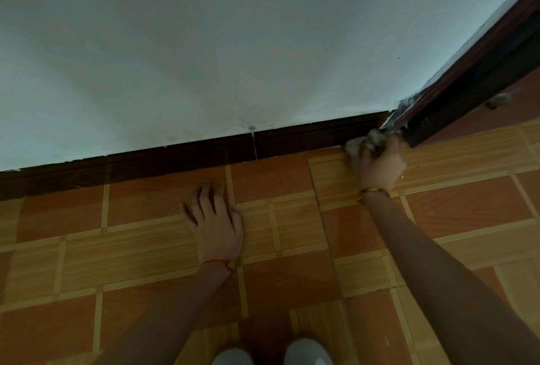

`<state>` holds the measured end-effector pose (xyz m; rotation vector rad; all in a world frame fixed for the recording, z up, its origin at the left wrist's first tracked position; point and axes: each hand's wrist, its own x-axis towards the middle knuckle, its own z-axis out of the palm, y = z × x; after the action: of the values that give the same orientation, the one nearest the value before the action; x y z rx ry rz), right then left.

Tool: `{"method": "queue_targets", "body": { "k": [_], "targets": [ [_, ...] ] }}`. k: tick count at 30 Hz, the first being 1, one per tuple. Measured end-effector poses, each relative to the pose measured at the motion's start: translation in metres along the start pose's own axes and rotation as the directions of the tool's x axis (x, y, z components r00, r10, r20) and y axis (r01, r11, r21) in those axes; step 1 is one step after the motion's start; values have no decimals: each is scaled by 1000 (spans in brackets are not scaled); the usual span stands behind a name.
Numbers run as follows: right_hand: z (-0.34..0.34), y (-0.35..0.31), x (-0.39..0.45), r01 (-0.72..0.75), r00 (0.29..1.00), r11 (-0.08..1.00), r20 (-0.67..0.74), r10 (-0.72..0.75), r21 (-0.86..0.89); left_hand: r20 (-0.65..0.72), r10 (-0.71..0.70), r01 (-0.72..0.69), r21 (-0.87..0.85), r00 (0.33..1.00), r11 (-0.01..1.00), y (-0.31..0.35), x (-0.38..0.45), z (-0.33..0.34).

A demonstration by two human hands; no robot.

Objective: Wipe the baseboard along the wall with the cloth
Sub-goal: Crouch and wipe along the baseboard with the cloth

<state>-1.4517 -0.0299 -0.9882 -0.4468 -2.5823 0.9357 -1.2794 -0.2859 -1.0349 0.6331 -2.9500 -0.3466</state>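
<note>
ok so right hand (pixel 381 164) has its fingers curled round a crumpled pale cloth (pixel 363 142), pushing it against the dark baseboard (pixel 181 160) right at its right end, where it meets the door frame (pixel 467 84). Left hand (pixel 214 218) is flat on the tiled floor (pixel 146 247), fingers spread, holding nothing, prob just propping the body up. Key thing imo: the baseboard runs long, left to right along the foot of the white wall (pixel 204 43), and basically all of it lies to the left of the cloth. So the wipe has to travel left along that strip, w/ the right hand being the one already on it. Left hand is planted near the baseboard about midway, so it'll likely need to shift out of the way. Two shoe tips (pixel 268 354) show at the bottom edge
</note>
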Motion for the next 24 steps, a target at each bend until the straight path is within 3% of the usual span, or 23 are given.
{"method": "queue_targets", "body": {
  "k": [2, 4, 10, 18, 24],
  "targets": [
    [-10, 1, 16, -72, 994, 997, -79, 71, -8, 10, -7, 7, -1, 1000, 1000, 0, 0, 0],
    [-11, -3, 19, -82, 995, 996, -65, 80, -24, 26, -10, 10, -4, 1000, 1000, 0, 0, 0],
    [21, -29, -31, -1, 985, 1000, 170, -4, 28, 20, -16, 16, 1, 1000, 1000, 0, 1, 1],
    [5, -45, -25, -50, 999, 992, 0, 51, 114, 13, -5, 6, -6, 1000, 1000, 0, 0, 1],
    [22, -89, -73, 156, 965, 962, 173, -197, 226, 5, -4, 4, -28, 1000, 1000, 1, 1, 1]
  ]
}}
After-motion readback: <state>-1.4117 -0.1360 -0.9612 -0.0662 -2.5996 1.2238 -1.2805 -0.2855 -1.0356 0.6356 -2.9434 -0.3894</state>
